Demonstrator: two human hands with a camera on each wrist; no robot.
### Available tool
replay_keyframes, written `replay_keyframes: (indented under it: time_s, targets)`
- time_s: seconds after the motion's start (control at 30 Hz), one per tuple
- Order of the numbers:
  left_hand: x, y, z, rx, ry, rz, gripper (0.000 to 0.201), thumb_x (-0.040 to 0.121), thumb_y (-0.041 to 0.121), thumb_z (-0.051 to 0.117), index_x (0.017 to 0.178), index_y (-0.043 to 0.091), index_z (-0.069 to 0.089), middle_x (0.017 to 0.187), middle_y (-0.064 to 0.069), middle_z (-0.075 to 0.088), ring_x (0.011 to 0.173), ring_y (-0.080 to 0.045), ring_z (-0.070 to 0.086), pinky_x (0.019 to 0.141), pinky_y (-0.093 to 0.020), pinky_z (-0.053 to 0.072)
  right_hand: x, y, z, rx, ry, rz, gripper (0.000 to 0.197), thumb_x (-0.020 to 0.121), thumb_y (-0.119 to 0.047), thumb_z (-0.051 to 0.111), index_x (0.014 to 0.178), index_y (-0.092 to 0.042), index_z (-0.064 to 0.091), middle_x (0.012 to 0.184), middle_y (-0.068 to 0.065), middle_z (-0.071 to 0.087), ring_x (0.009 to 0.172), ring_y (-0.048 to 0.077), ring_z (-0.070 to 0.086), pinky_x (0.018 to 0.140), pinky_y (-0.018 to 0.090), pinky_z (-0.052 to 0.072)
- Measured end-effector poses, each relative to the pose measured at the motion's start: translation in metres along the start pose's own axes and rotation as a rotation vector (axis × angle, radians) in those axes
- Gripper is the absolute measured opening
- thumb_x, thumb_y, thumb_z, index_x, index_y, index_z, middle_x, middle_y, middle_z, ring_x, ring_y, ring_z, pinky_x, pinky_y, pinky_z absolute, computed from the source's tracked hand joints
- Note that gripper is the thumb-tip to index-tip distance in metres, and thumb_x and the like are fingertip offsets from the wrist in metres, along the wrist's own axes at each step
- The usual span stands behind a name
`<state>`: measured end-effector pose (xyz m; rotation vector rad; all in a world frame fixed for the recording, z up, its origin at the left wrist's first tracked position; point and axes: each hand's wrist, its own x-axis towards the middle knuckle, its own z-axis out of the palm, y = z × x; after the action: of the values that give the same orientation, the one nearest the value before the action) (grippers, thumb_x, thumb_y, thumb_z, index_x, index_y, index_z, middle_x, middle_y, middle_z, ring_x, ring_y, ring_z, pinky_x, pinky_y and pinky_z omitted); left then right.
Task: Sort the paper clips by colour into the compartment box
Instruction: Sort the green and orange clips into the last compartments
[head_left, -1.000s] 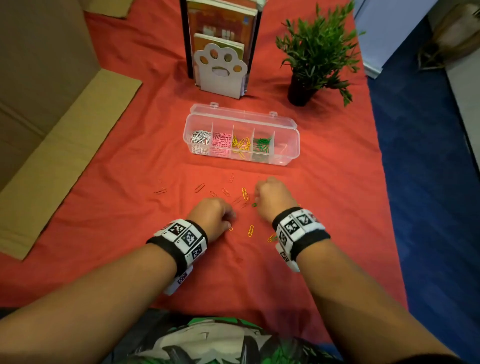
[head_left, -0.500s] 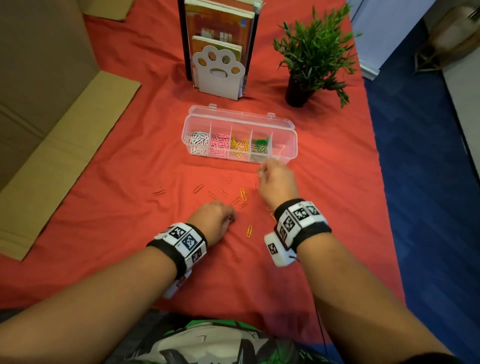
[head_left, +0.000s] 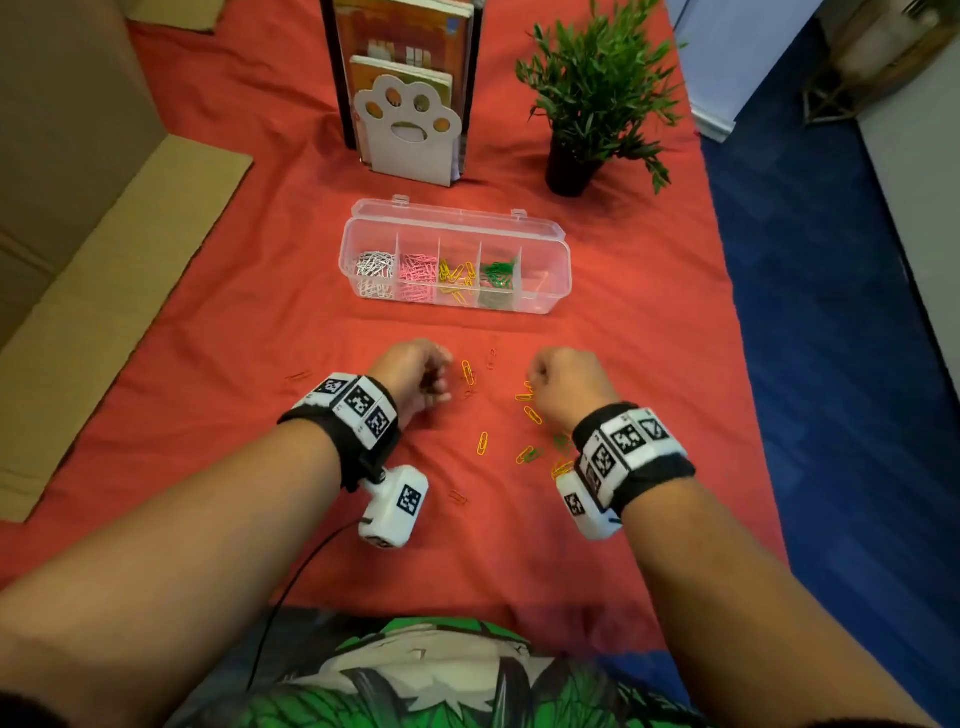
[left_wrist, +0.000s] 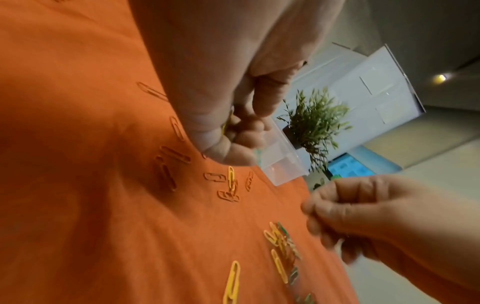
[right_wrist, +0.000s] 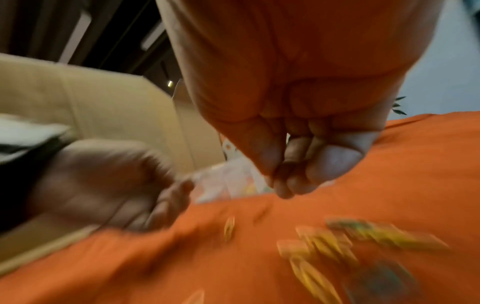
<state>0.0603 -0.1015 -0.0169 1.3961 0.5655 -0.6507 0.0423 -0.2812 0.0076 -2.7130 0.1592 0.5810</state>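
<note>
Red cloth (head_left: 208, 312) is bearing the clear box (head_left: 540, 249), holding sorted clips. Left hand (head_left: 415, 374) is curling its fingers round yellow clips (left_wrist: 225, 125). Right hand (head_left: 569, 384) is hovering, fingers curled; contents indiscernible. Loose clips (head_left: 527, 454) are lying between them.

Your desk (head_left: 218, 291) has a red-orange cloth over it. Directly on it: clear compartment box (head_left: 545, 244), lid open, far centre. Behind it, a white paw-shaped bookend (head_left: 408, 130) with books, and a potted plant (head_left: 597, 93) to its right. Flat cardboard (head_left: 104, 291) covers the left edge. Loose paper clips (head_left: 483, 443) lie scattered nearer you than the box: yellow, green, orange, the orange ones hard to pick out against the cloth.
</note>
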Motion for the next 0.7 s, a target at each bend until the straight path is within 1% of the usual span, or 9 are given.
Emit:
replay_keyframes:
  time_s: [0.07, 0.13, 0.2, 0.3, 0.4, 0.47, 0.53, 0.6, 0.7]
  targets:
    - [0.009, -0.001, 0.005, 0.342, 0.032, 0.124, 0.020, 0.083, 0.015, 0.047, 0.065, 0.019, 0.056, 0.063, -0.001, 0.052, 0.056, -0.016, 0.050, 0.062, -0.028, 0.050, -0.020, 0.010, 0.018, -0.070, -0.069, 0.002, 0.021, 0.085, -0.011, 0.047, 0.094, -0.006, 0.064, 0.104, 0.020, 0.067, 0.101, 0.034, 0.063, 0.082, 0.035, 0.049]
    - [0.013, -0.004, 0.009, 0.720, 0.123, 0.253, 0.015, 0.082, 0.025, 0.057, 0.073, 0.018, 0.065, 0.078, -0.003, 0.067, 0.074, -0.024, 0.061, 0.074, -0.029, 0.047, -0.036, 0.015, 0.031, -0.111, -0.082, 0.026, 0.022, 0.088, -0.018, 0.050, 0.101, -0.005, 0.062, 0.107, 0.020, 0.066, 0.104, 0.034, 0.063, 0.084, 0.038, 0.050]
    - [0.014, -0.006, 0.014, 0.996, 0.213, 0.344, 0.020, 0.083, 0.030, 0.059, 0.082, 0.013, 0.069, 0.090, -0.009, 0.070, 0.088, -0.028, 0.063, 0.073, -0.027, 0.044, -0.045, 0.018, 0.038, -0.149, -0.077, 0.084, 0.032, 0.091, -0.030, 0.052, 0.108, -0.004, 0.060, 0.111, 0.019, 0.065, 0.106, 0.034, 0.062, 0.085, 0.039, 0.050]
    - [0.017, -0.007, 0.023, 1.255, 0.246, 0.410, 0.035, 0.082, 0.038, 0.059, 0.083, 0.006, 0.071, 0.092, -0.016, 0.070, 0.092, -0.032, 0.062, 0.074, -0.031, 0.046, -0.048, 0.020, 0.044, -0.202, -0.061, 0.122, 0.042, 0.089, -0.041, 0.054, 0.109, -0.005, 0.060, 0.112, 0.017, 0.066, 0.107, 0.033, 0.062, 0.085, 0.037, 0.050]
    - [0.024, -0.010, 0.028, 1.371, 0.253, 0.420, 0.038, 0.080, 0.041, 0.062, 0.089, 0.005, 0.071, 0.099, -0.017, 0.066, 0.098, -0.032, 0.060, 0.082, -0.034, 0.048, -0.047, 0.018, 0.052, -0.193, -0.035, 0.069, 0.037, 0.091, -0.032, 0.053, 0.111, -0.002, 0.058, 0.114, 0.018, 0.063, 0.108, 0.033, 0.061, 0.087, 0.037, 0.049]
    - [0.026, -0.013, 0.031, 1.391, 0.251, 0.438, 0.031, 0.080, 0.032, 0.062, 0.093, 0.006, 0.071, 0.105, -0.018, 0.064, 0.101, -0.033, 0.059, 0.086, -0.035, 0.048, -0.044, 0.017, 0.055, -0.184, -0.022, 0.022, 0.029, 0.090, -0.016, 0.049, 0.114, 0.000, 0.053, 0.117, 0.020, 0.060, 0.109, 0.034, 0.059, 0.088, 0.039, 0.049]
    - [0.026, -0.015, 0.032, 1.388, 0.234, 0.451, 0.024, 0.081, 0.021, 0.059, 0.095, 0.007, 0.072, 0.106, -0.019, 0.063, 0.101, -0.035, 0.059, 0.087, -0.035, 0.048, -0.041, 0.018, 0.054, -0.142, -0.044, 0.020, 0.029, 0.087, -0.006, 0.044, 0.114, 0.001, 0.051, 0.118, 0.021, 0.058, 0.109, 0.036, 0.059, 0.088, 0.040, 0.049]
    - [0.026, -0.016, 0.032, 1.366, 0.224, 0.464, 0.022, 0.081, 0.016, 0.056, 0.094, 0.007, 0.072, 0.107, -0.019, 0.063, 0.099, -0.036, 0.060, 0.088, -0.035, 0.048, -0.038, 0.025, 0.051, -0.030, -0.075, 0.061, 0.025, 0.084, -0.004, 0.044, 0.107, -0.003, 0.054, 0.112, 0.021, 0.062, 0.106, 0.036, 0.061, 0.086, 0.037, 0.049]
    - [0.025, -0.018, 0.029, 1.243, 0.247, 0.498, 0.019, 0.082, 0.015, 0.054, 0.088, 0.006, 0.069, 0.103, -0.019, 0.064, 0.095, -0.036, 0.060, 0.083, -0.035, 0.047, -0.031, 0.038, 0.046, 0.184, -0.073, 0.136, 0.017, 0.082, -0.005, 0.048, 0.083, -0.017, 0.060, 0.097, 0.014, 0.070, 0.096, 0.029, 0.065, 0.082, 0.028, 0.048]
